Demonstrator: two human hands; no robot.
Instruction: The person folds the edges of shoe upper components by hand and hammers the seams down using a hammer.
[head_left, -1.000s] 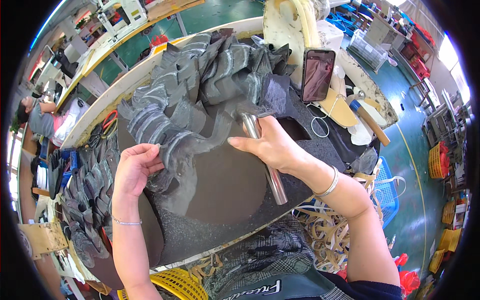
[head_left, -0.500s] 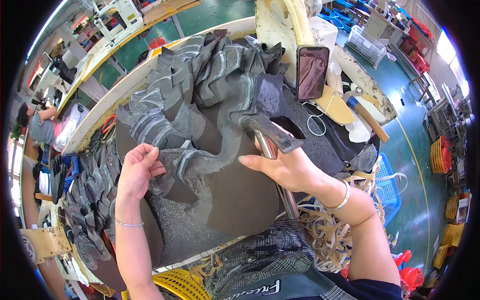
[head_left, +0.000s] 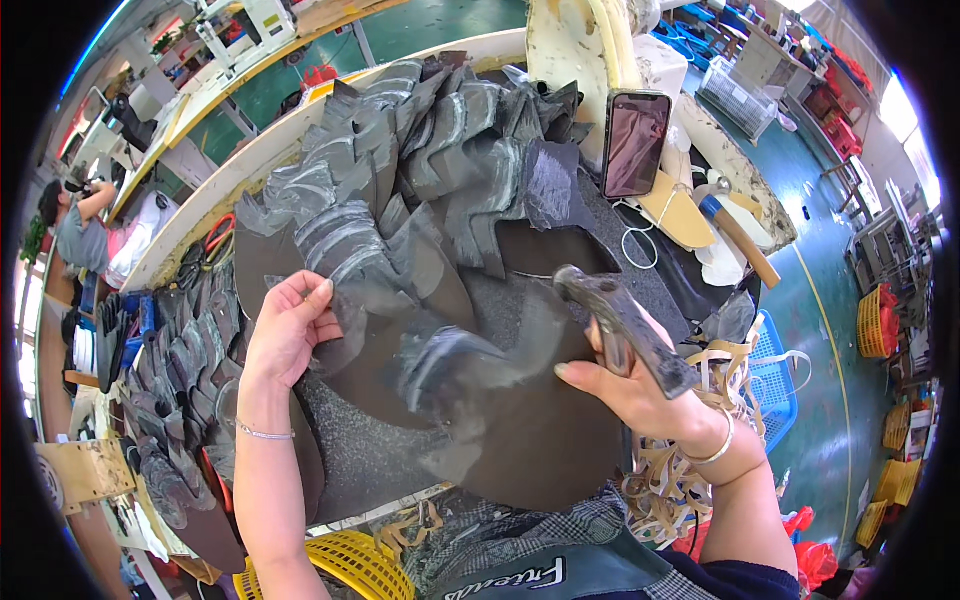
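My right hand (head_left: 650, 380) is wrapped round the metal handle of a dark-headed hammer (head_left: 620, 320), its head slanting above the work. Beneath it lies a large dark brown sheet piece (head_left: 540, 440) with a blurred, whitish, curved band (head_left: 450, 360) along it. My left hand (head_left: 288, 330) has its fingers curled in and thumb pressed to them, at the left edge of the dark pieces; a smear at the fingertips hides what they grip. Beyond both hands spreads a heap of overlapping dark pieces (head_left: 430, 130) with whitish, scuffed edges.
A phone (head_left: 635, 145) stands upright at the back right, near a second hammer with a wooden handle (head_left: 740, 240). More dark pieces (head_left: 185, 390) are stacked at left, near red-handled scissors (head_left: 220, 235). Beige strips (head_left: 670, 480), a blue basket (head_left: 770, 385) and a yellow basket (head_left: 360, 565) surround my lap.
The hammer and my right hand have moved right and nearer to me. The large dark piece has slid right; its whitish band is blurred. My left hand has shifted slightly right.
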